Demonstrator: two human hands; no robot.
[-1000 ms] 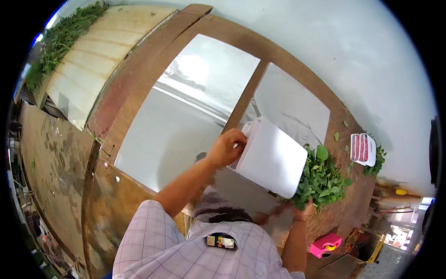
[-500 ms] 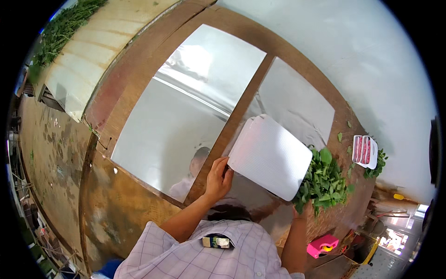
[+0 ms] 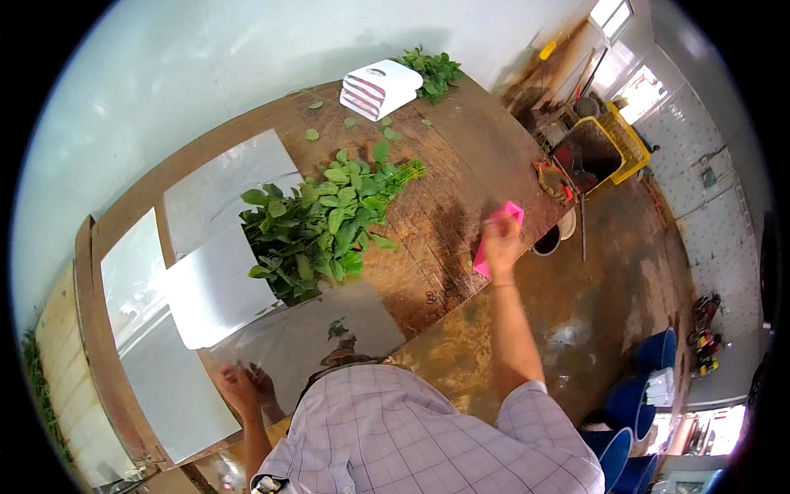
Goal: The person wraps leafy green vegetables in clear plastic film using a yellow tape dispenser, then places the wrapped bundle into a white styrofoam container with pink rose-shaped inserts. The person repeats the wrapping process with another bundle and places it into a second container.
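My right hand (image 3: 500, 240) is closed over a pink tape dispenser (image 3: 480, 262) at the table's right edge. My left hand (image 3: 239, 385) is low at the near edge of a shiny plastic sheet (image 3: 329, 317); its fingers are blurred, and I cannot tell whether they grip the sheet. Above that hand lies a white ribbed sheet (image 3: 218, 288), folded into a flat packet. Green leafy stems (image 3: 329, 214) stick out of its right side and fan across the table, their cut ends pointing right. What the packet encloses is hidden.
At the back, a white wrapped bundle (image 3: 395, 86) shows pink-red layers, with leaves (image 3: 432, 72) behind it. More shiny sheets (image 3: 173, 379) lie on the left of the wooden table (image 3: 436, 206). A yellow crate (image 3: 629, 144) and blue buckets (image 3: 629, 403) stand on the right.
The view has swung right. My right hand has moved from beside the leafy stems onto the pink tape dispenser. My left hand has come off the white sheet's corner, toward me.
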